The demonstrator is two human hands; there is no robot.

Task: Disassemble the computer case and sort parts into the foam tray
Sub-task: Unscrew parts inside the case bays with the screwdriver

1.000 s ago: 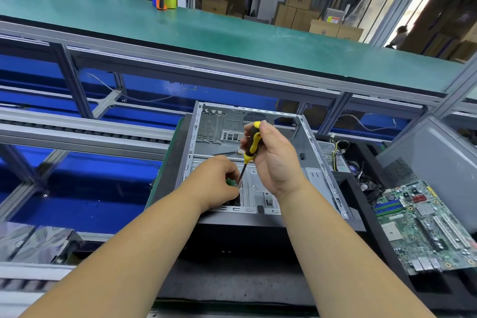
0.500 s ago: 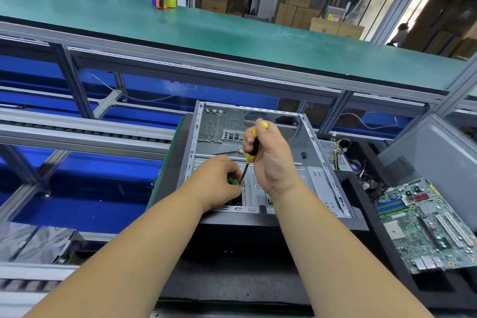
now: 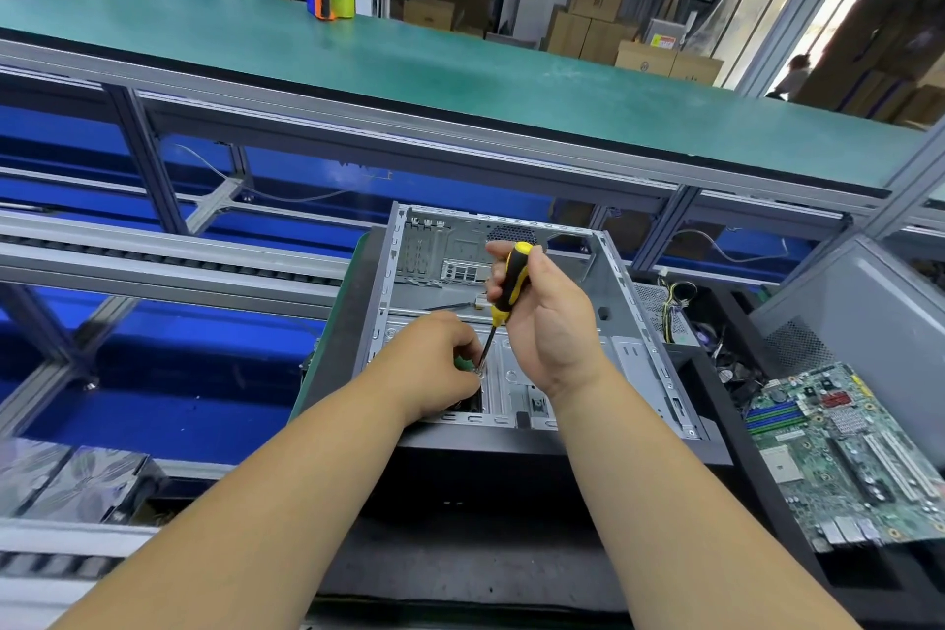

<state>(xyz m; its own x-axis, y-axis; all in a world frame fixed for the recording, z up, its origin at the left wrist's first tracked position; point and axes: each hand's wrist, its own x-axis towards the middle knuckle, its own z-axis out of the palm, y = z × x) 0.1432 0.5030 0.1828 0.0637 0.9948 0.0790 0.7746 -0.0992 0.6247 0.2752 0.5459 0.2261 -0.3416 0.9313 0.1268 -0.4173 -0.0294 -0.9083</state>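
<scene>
An open grey computer case (image 3: 634, 322) lies on its side in front of me, its inside mostly stripped. My right hand (image 3: 552, 322) grips a yellow and black screwdriver (image 3: 511, 279) held nearly upright, its thin shaft pointing down into the case floor. My left hand (image 3: 434, 358) is inside the case at the tip of the shaft, fingers curled round a small green part (image 3: 463, 363) that is mostly hidden. A green motherboard (image 3: 838, 455) lies in the black foam tray (image 3: 736, 455) at the right.
A grey side panel (image 3: 859, 312) leans at the far right. A bundle of cables (image 3: 675, 307) lies behind the case's right wall. A long green bench (image 3: 409, 61) with a tape roll (image 3: 330, 3) runs across the back. Silver bagged items (image 3: 66, 481) sit at the lower left.
The screwdriver handle has turned a little in my right hand and stands slightly more upright. My left hand stays at the shaft tip. The view has shifted slightly.
</scene>
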